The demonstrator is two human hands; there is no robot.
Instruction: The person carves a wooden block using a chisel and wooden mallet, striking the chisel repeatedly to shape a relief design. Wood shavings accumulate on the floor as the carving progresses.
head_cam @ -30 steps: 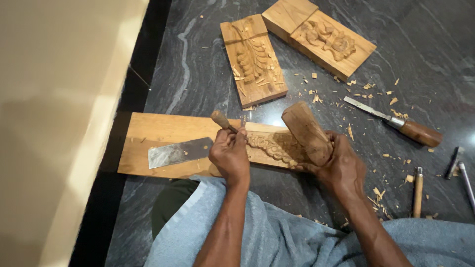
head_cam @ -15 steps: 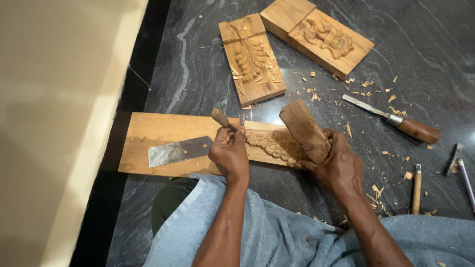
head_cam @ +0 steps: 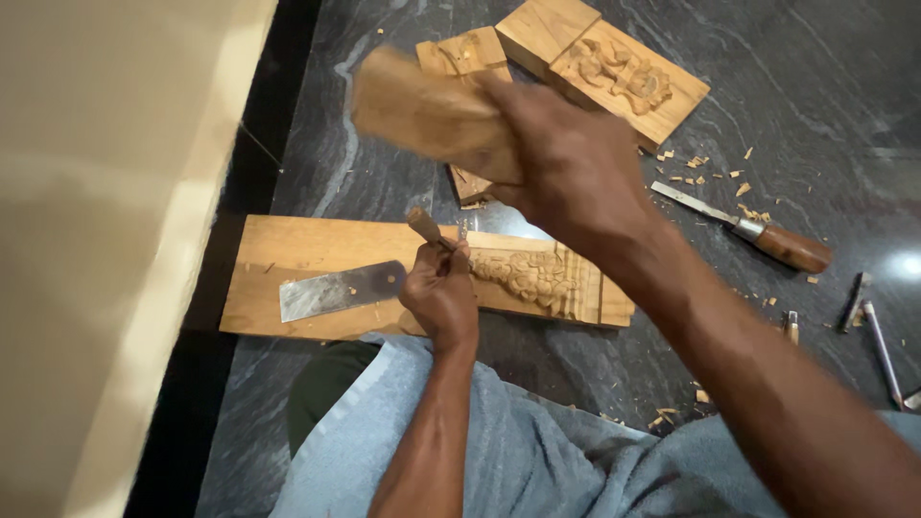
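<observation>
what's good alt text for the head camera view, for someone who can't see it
A person's right hand lifts a wooden mallet above a chisel held by the left hand on a carved wooden board; carved panels lie on the dark floor.

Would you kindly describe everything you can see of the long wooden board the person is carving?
The long wooden board is pale, light-brown timber lying flat on the dark stone floor, just beyond the person's lap. Its left part is plain; its right part bears a raised floral relief with stepped edges. A flat metal blade rests on it. The left hand presses on it, holding a wooden-handled chisel against the carving.
</observation>
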